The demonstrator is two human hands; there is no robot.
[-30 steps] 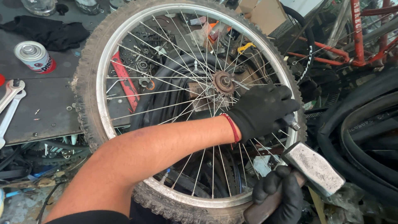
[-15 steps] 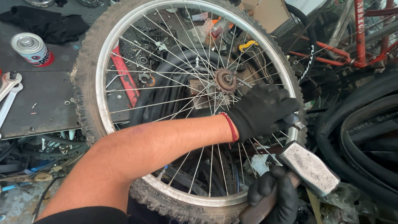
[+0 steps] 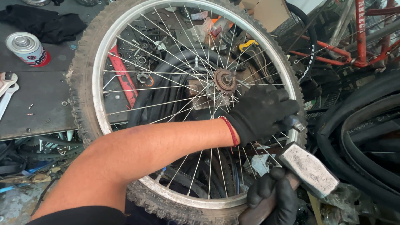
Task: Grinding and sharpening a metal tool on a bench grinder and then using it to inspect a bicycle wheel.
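Observation:
A bicycle wheel [image 3: 98,96] with a knobby tyre, silver rim and rusty hub sprocket [image 3: 224,80] stands upright in front of me. My left hand [image 3: 260,112], in a black glove, reaches across the spokes and grips a short metal tool [image 3: 296,123] whose tip pokes out against the rim on the right side. My right hand [image 3: 273,198], also gloved, holds a hammer by its wooden handle at the bottom right. The worn steel hammer head [image 3: 309,168] hovers just below the left hand and the tool tip, apart from them.
A dark workbench [image 3: 37,100] at the left carries a spray can [image 3: 27,48], wrenches [image 3: 6,89] and a black cloth [image 3: 46,23]. Loose tyres [image 3: 358,137] lie at the right below a red bicycle frame [image 3: 360,37]. Small parts lie behind the spokes.
Both hands keep their grips. The hammer head stays close under the left hand with barely any shift; the view itself drifts slightly.

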